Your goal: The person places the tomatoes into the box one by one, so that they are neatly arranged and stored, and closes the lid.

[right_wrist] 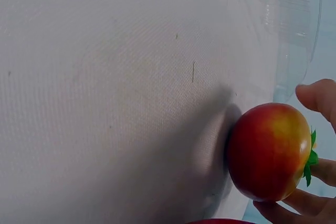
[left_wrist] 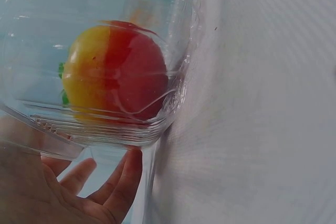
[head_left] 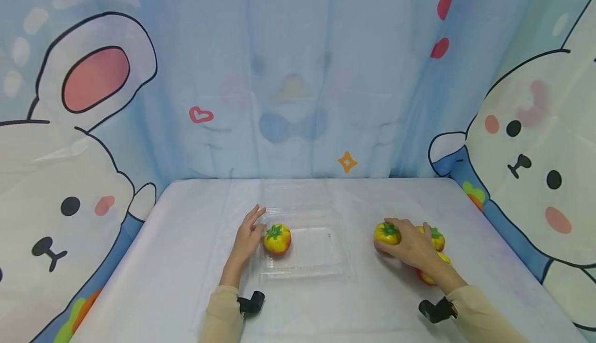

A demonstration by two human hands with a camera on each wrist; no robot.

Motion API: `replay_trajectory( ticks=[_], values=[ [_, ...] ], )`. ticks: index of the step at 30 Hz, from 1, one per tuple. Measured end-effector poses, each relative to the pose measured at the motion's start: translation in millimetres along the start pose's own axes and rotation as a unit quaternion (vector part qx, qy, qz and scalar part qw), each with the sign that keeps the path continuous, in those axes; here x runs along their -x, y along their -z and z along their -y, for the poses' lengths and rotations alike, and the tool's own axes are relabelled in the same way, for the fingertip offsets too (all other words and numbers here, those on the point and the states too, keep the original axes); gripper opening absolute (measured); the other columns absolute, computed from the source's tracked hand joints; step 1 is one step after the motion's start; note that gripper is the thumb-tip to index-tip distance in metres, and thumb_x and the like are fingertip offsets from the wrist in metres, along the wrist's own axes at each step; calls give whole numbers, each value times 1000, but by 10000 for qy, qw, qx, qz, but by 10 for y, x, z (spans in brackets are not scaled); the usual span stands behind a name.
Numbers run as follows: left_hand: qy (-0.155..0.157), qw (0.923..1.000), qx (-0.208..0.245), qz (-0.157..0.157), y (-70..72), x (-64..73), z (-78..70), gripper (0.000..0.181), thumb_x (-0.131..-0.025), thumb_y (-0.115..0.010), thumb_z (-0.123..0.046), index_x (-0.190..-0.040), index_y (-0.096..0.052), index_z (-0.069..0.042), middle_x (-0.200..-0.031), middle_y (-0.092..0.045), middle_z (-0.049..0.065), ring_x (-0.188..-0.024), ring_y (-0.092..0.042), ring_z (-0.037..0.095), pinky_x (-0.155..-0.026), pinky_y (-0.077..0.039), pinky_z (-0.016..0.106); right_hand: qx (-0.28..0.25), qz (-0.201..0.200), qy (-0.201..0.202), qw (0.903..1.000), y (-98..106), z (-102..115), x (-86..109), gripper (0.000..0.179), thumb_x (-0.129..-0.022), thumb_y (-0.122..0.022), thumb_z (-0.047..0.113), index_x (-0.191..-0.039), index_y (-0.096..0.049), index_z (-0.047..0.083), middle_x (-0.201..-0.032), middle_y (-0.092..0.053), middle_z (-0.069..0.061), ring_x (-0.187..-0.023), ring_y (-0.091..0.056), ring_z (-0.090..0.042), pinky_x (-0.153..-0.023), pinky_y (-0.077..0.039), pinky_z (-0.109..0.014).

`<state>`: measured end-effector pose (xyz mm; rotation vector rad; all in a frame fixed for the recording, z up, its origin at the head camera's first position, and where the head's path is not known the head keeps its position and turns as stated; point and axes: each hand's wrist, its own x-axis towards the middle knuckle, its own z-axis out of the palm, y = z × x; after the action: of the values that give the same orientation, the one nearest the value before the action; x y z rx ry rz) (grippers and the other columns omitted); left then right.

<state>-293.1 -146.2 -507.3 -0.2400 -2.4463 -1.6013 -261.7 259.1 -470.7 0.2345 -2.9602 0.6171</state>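
while the boxed fruit [head_left: 277,240] sits alone at the left end of the clear box [head_left: 312,252], another fruit [head_left: 386,233] rests on the worktop [head_left: 177,281] to the right, inside the curve of the right hand [head_left: 412,244]. that grip bends round it, thumb on one side and fingers on the other; the right wrist view shows a fingertip at its skin, though how firmly the thumb presses i cannot tell. the fruit is roundish, with no long axis to speak of, its green leaf facing up. the relation that seems to matter is sideways: the box lies left of the fruit, well apart, with white cloth between.

the right hand is far nearer the fruit, the left hand [head_left: 248,237] nearer the box. the left grip holds no fruit; its fingers are loosely spread at the box's left wall, a fingertip touching the plastic.

just right of the fruit, partly hidden by the right hand, are a back fruit [head_left: 438,239] and a front fruit [head_left: 442,259].

the worktop is covered in pale cloth. behind it hangs a blue curtain [head_left: 298,32], and large cartoon animals are printed on either side.
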Motion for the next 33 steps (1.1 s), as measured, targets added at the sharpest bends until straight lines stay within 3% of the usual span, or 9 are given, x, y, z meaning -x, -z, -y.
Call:
replay_trajectory(
  ticks=[11, 15, 24, 27, 33],
  values=[
    [174, 9998, -12, -3, -26, -21, -13, 46, -97, -47, -5, -143, -51, -5, -158, -32, 12, -128, -49, 41, -103, -44, 53, -112, 89, 94, 9999, 35, -10, 32, 74, -80, -77, 34, -138, -48, -2, -131, -53, -31, -119, -47, -49, -104, -6, -76],
    [116, 9999, -26, 13, -32, -16, -18, 46, -97, -46, -5, -143, -50, -3, -158, -31, 15, -127, -50, 42, -103, -43, 54, -199, 37, 68, 9998, 51, -4, 14, 74, -81, -77, 34, -139, -47, -2, -130, -53, -31, -119, -46, -48, -104, -7, -76],
    [137, 9999, -41, 13, -18, -19, -36, 46, -97, -48, -5, -143, -50, -4, -158, -31, 15, -131, -47, 41, -104, -42, 54, -333, -208, 247, 9989, 172, 175, -61, 75, -83, -76, 36, -142, -45, 0, -134, -50, -30, -123, -44, -49, -105, -10, -77],
    [122, 9999, -56, 16, -12, -14, -33, 46, -97, -48, -5, -143, -50, -2, -158, -31, 17, -127, -49, 43, -102, -44, 54, -382, -286, 359, 9982, 192, 252, -89, 75, -82, -77, 34, -142, -46, 1, -134, -51, -30, -122, -45, -48, -106, -15, -75],
    [113, 9999, -54, -1, -10, -4, -15, 46, -97, -48, -5, -142, -51, -2, -157, -32, 16, -127, -50, 43, -102, -44, 55, -534, -466, 740, 9947, 203, 481, -128, 74, -81, -79, 31, -141, -48, 0, -134, -53, -28, -116, -52, -45, -98, -41, -64]
  ],
)
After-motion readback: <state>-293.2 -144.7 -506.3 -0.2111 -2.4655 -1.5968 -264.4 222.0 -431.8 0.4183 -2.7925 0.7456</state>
